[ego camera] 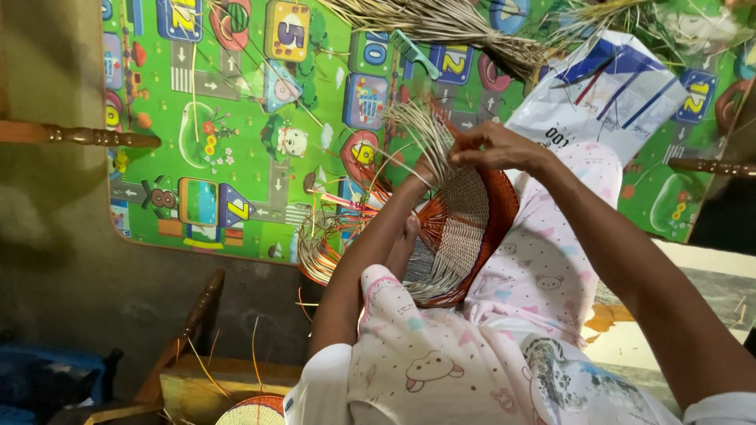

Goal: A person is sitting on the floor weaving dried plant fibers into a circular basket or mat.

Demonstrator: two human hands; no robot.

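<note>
Hands first: the right hand (pixel 492 149), just right of centre, pinches the pale strands (pixel 421 130) that stand up from the basket (pixel 472 228); the left hand (pixel 425 169) is mostly hidden behind that tuft, and seems to grip the basket's upper rim, though I cannot tell how tightly. The basket lies at mid-frame, propped on the lap against the pink patterned cloth (pixel 535 283), orange ribs around a panel of pale weave.

It looks light and springy. The woven part should be fairly stiff, the loose strands thin, whippy and likely to snap or slip if bent sharply. The rim or ribs seem the safest hold; strands are best taken close to the weave.

Loose ends (pixel 319 248) curl off its lower left. Beyond lies a green play mat (pixel 236 102), a white and blue bag (pixel 606 90) at upper right and a bundle of dry fibre (pixel 441 24) along the top edge. Wooden furniture legs (pixel 79 135) flank the mat.
</note>
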